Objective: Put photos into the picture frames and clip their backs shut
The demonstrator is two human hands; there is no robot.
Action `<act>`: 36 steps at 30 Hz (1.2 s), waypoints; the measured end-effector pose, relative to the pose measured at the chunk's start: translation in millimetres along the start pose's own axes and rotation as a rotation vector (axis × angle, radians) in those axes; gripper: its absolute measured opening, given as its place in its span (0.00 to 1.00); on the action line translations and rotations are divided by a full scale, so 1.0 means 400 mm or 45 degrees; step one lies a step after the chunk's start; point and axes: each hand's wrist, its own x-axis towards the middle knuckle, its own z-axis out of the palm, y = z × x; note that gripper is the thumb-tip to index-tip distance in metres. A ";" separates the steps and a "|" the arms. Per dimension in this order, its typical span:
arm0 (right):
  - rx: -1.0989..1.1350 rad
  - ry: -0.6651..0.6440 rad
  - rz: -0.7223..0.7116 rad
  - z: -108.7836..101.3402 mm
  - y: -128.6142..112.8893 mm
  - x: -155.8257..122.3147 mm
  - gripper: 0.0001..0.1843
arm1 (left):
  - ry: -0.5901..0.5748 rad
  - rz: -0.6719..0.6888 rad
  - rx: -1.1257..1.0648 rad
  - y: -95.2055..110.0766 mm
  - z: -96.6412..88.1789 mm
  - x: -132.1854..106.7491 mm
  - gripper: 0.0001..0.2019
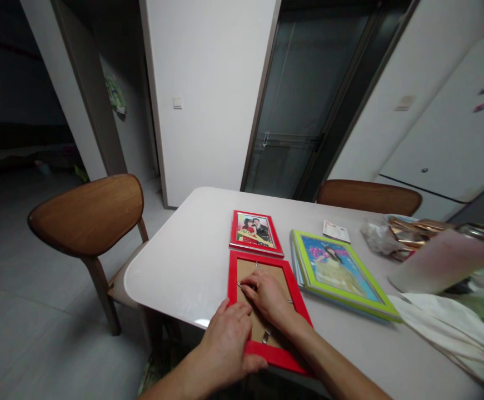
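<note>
A red picture frame [295,294] lies face down on the white table [183,261], its brown backing board up. My left hand [225,339] rests on the frame's near left corner, fingers curled over the edge with the thumb on the near rim. My right hand [267,297] lies on the backing board, its fingertips pinched at a small metal tab [239,285] near the left rim. Just beyond stands a smaller red frame [255,232] face up with a photo. To the right lies a green frame [342,275] face up on a stack.
A wooden chair [87,216] stands at the table's left, another chair back [369,195] behind the far edge. A small card [335,231], crumpled plastic [377,236], a pinkish cylinder [445,261] and white cloth [450,328] crowd the right side.
</note>
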 end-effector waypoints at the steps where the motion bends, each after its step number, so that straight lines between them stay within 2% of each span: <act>1: 0.004 -0.008 -0.020 0.003 -0.007 -0.003 0.12 | 0.000 0.006 0.000 -0.001 0.001 0.000 0.21; 11: 0.029 -0.039 -0.160 -0.019 -0.024 -0.014 0.13 | -0.001 0.002 -0.018 0.003 -0.001 0.003 0.20; 14: 0.105 -0.019 -0.203 -0.044 -0.017 -0.063 0.15 | -0.013 0.003 -0.021 0.006 -0.006 0.002 0.19; 20: 0.119 -0.193 -0.341 -0.107 -0.014 -0.200 0.17 | -0.014 0.025 -0.012 -0.001 -0.001 0.000 0.18; 23: 0.110 -0.180 -0.323 -0.118 -0.024 -0.225 0.15 | 0.000 0.034 -0.002 -0.001 -0.004 0.001 0.18; 28: 0.189 -0.111 -0.284 -0.098 -0.020 -0.227 0.15 | -0.008 0.034 0.057 0.014 0.007 0.000 0.20; 30: 0.287 0.017 -0.169 -0.092 0.003 -0.224 0.16 | -0.010 0.052 0.109 0.021 0.017 -0.003 0.22; 32: 0.434 0.215 0.059 -0.096 0.037 -0.219 0.18 | 0.026 0.084 0.128 0.027 0.016 -0.006 0.20; 35: 0.777 0.536 0.490 -0.109 0.080 -0.210 0.18 | 0.138 0.149 0.056 0.038 -0.021 -0.008 0.15; 36: 0.895 0.607 0.581 -0.109 0.083 -0.208 0.18 | 0.190 0.173 0.007 0.044 -0.039 -0.008 0.13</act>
